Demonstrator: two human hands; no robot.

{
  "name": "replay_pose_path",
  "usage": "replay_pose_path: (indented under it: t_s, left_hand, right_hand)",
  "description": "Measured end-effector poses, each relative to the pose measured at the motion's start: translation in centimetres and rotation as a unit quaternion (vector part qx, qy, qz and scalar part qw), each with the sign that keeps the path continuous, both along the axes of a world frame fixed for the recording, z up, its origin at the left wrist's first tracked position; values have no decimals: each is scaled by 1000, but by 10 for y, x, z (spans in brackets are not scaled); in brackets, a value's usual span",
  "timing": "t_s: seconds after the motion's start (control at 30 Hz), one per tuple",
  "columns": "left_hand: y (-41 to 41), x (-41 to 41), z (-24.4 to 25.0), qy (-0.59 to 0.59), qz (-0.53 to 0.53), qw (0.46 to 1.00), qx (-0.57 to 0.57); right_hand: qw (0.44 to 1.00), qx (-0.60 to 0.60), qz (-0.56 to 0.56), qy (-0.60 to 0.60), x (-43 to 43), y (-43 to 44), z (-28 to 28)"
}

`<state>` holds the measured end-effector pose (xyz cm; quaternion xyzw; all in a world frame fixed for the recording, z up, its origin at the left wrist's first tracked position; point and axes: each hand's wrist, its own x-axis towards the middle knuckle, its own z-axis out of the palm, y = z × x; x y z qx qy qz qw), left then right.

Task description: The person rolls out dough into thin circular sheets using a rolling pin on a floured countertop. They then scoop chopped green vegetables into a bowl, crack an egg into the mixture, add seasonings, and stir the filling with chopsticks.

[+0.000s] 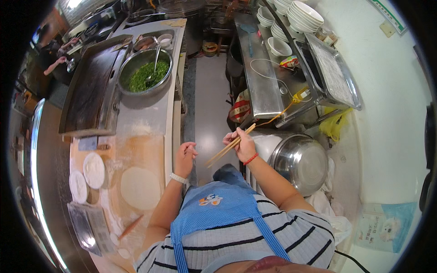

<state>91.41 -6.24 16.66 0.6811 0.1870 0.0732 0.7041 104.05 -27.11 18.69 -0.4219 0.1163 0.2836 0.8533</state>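
My right hand [244,145], with a red bracelet at the wrist, is closed around a pair of wooden chopsticks [225,150] that slant down to the left over the aisle. Empty, with its fingers loosely curled, my left hand [186,158] is beside the counter edge and wears a pale watch. On the floured wooden board left of it lies a flat round of dough [141,188], with a rolling pin [131,227] nearer me. Farther up the counter, a steel bowl [123,82] holds chopped greens [143,76] and a metal spoon [156,59].
A rectangular griddle [90,82] borders the counter on the left. Two white bowls [94,170] [78,187] stand near a metal container [90,228]. At right are a large steel basin [300,163] and a steel table [261,88]. Another person [51,58] stands at the upper left.
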Motion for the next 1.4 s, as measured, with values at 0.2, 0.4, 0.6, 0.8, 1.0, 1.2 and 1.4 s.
replay_pose_path:
  t_s: [0.2,0.4,0.6,0.8,1.0,1.2,1.4]
  left_hand:
    - [53,61,-26,42,64,996,-38]
    - [112,92,-64,114,269,953,-83]
    - [116,153,-28,169,248,954,-21]
    - [118,213,-28,183,199,962,21]
    - [141,272,-30,127,119,983,63]
    - [162,320,4,17,64,995,-74]
    - [177,318,16,-117,270,946,-134]
  right_hand:
    - [993,-57,-107,2,190,10,-34]
    - [975,-110,-190,-18,443,-15,-82]
    - [935,-183,-304,2,633,-82,-123]
    - [960,-244,-131,32,687,-126,-159]
    - [935,-313,-164,30,665,-106,-150]
    - [950,-290,61,-98,510,145,-28]
    - [859,-235,435,-132,353,297,43]
